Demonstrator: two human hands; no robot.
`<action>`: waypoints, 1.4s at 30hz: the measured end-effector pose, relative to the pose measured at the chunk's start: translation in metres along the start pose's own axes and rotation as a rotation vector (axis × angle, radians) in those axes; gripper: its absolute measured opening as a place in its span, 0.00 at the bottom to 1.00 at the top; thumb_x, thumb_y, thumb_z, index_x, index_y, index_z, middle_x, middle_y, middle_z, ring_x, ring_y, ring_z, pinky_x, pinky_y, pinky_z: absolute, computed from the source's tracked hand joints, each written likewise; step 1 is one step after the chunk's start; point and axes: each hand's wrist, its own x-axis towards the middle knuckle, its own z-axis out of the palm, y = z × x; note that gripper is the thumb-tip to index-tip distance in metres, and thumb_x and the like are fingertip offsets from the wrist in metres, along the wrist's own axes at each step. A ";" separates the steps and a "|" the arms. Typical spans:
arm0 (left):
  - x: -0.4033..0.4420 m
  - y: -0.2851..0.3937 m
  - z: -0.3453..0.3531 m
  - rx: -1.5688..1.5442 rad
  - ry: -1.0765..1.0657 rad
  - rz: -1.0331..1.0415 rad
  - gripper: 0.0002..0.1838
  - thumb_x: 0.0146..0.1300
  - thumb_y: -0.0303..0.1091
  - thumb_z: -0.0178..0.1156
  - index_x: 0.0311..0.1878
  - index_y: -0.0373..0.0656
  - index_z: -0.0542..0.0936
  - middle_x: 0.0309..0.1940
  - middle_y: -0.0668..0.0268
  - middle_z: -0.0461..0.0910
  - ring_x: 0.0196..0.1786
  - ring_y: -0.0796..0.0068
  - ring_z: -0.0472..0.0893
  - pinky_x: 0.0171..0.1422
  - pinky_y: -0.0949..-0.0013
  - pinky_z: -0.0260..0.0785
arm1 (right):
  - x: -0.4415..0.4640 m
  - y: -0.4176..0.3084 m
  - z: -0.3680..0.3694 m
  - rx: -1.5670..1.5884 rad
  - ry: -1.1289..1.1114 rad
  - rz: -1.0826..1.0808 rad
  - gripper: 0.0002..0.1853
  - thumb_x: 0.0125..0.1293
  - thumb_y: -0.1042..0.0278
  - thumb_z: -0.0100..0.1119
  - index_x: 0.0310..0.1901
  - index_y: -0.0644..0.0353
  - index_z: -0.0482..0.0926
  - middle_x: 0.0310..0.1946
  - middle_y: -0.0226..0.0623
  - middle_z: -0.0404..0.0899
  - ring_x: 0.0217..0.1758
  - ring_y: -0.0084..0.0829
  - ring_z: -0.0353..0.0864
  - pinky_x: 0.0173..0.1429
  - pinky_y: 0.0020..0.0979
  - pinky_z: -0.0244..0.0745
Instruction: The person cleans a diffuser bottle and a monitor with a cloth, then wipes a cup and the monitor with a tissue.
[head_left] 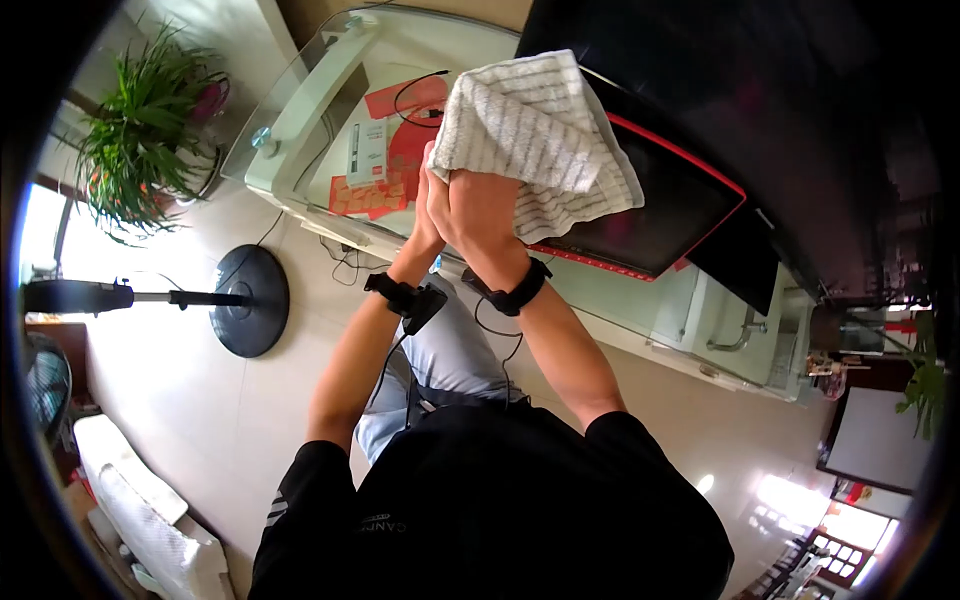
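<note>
A white-and-grey striped cloth hangs folded over my hands, above the glass-topped cabinet. My right hand is closed on its lower edge, with the fingertips hidden beneath the fabric. Pressed close on the left, my left hand also grips the cloth at its left corner; most of its fingers are out of sight. Behind and to the right of the cloth lies a dark flat panel with a red rim. Black straps with small devices and cables circle both wrists.
On the cabinet, left of my hands, lie red papers, a small white box and a black cable. A large dark screen stands behind. At left are a round black stand base and a potted plant.
</note>
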 end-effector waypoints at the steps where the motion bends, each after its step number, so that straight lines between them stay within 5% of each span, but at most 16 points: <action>1: -0.001 0.007 0.005 -0.022 0.020 -0.020 0.33 0.77 0.56 0.35 0.72 0.40 0.62 0.68 0.58 0.68 0.69 0.65 0.68 0.75 0.63 0.56 | -0.001 0.000 0.003 -0.015 -0.007 -0.034 0.29 0.63 0.59 0.56 0.61 0.70 0.72 0.58 0.59 0.74 0.62 0.60 0.72 0.66 0.55 0.63; 7: -0.007 0.026 0.015 -0.102 0.095 -0.082 0.35 0.77 0.59 0.34 0.74 0.42 0.60 0.70 0.58 0.65 0.71 0.64 0.66 0.77 0.61 0.55 | -0.012 0.013 -0.007 0.026 -0.215 -0.214 0.30 0.61 0.58 0.56 0.62 0.68 0.72 0.62 0.57 0.71 0.66 0.57 0.68 0.71 0.55 0.59; 11: -0.013 0.044 0.027 -0.168 0.130 -0.123 0.36 0.76 0.60 0.33 0.75 0.43 0.59 0.72 0.57 0.64 0.73 0.63 0.65 0.77 0.60 0.54 | -0.023 0.020 -0.010 0.099 -0.134 -0.276 0.23 0.65 0.58 0.55 0.57 0.63 0.76 0.54 0.53 0.76 0.57 0.57 0.73 0.62 0.52 0.65; 14: -0.016 0.061 0.032 -0.335 -0.042 -0.160 0.34 0.77 0.58 0.35 0.73 0.42 0.61 0.72 0.58 0.64 0.73 0.63 0.65 0.78 0.58 0.54 | -0.036 0.023 -0.011 0.140 -0.136 -0.278 0.22 0.65 0.58 0.56 0.56 0.63 0.77 0.55 0.52 0.76 0.58 0.57 0.73 0.62 0.51 0.65; 19: -0.008 0.059 0.024 -0.305 -0.035 -0.242 0.49 0.67 0.73 0.36 0.65 0.29 0.70 0.60 0.49 0.76 0.60 0.58 0.79 0.70 0.59 0.67 | -0.055 0.028 -0.018 0.242 -0.312 -0.212 0.20 0.67 0.58 0.56 0.55 0.62 0.78 0.54 0.52 0.77 0.58 0.57 0.73 0.64 0.50 0.64; 25: -0.008 0.054 0.013 -0.238 0.041 -0.318 0.47 0.68 0.72 0.36 0.57 0.29 0.76 0.52 0.52 0.82 0.54 0.62 0.82 0.64 0.62 0.70 | -0.066 0.032 -0.031 0.314 -0.364 -0.212 0.18 0.67 0.60 0.55 0.53 0.62 0.79 0.51 0.51 0.79 0.56 0.56 0.74 0.63 0.48 0.65; 34: -0.003 0.064 0.006 -0.129 -0.124 -0.386 0.44 0.69 0.69 0.39 0.59 0.30 0.75 0.51 0.54 0.83 0.50 0.65 0.83 0.60 0.67 0.73 | -0.078 0.038 -0.048 0.494 -0.587 0.007 0.19 0.71 0.55 0.51 0.47 0.62 0.81 0.45 0.51 0.82 0.51 0.52 0.78 0.55 0.41 0.72; 42: 0.002 0.066 -0.005 -0.140 -0.388 -0.350 0.38 0.73 0.62 0.37 0.65 0.35 0.71 0.61 0.57 0.76 0.62 0.67 0.75 0.73 0.66 0.58 | -0.092 0.040 -0.066 1.057 -0.597 0.536 0.23 0.77 0.53 0.44 0.58 0.65 0.76 0.56 0.42 0.79 0.60 0.39 0.77 0.65 0.36 0.67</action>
